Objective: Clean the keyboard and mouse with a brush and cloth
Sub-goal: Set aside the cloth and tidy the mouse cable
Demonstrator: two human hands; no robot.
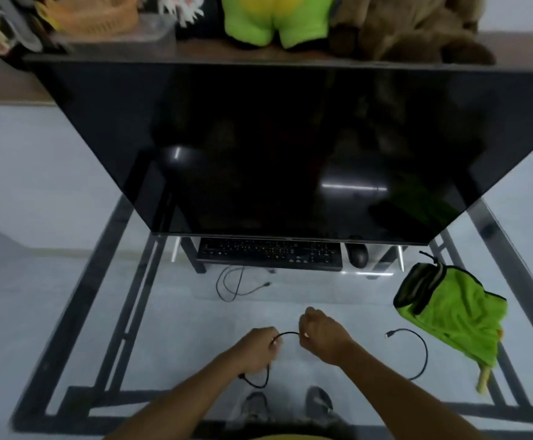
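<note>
A black keyboard (270, 254) lies on the glass table just under the lower edge of a big dark monitor. To its right sits a black mouse (358, 255). Near the table's front, my left hand (257, 349) and my right hand (320, 333) are both closed on one black cable (287, 334), which arcs between them and loops below my left hand. A green cloth (455, 315) is heaped at the right, with a pale yellow handle (483, 377) poking out beneath it. No brush head is visible.
The large monitor (290, 147) overhangs the keyboard. Two more loose black cables lie on the glass table (179, 312), one (236, 285) in front of the keyboard and one (416, 352) at the right. Plush toys and a basket sit on the shelf behind.
</note>
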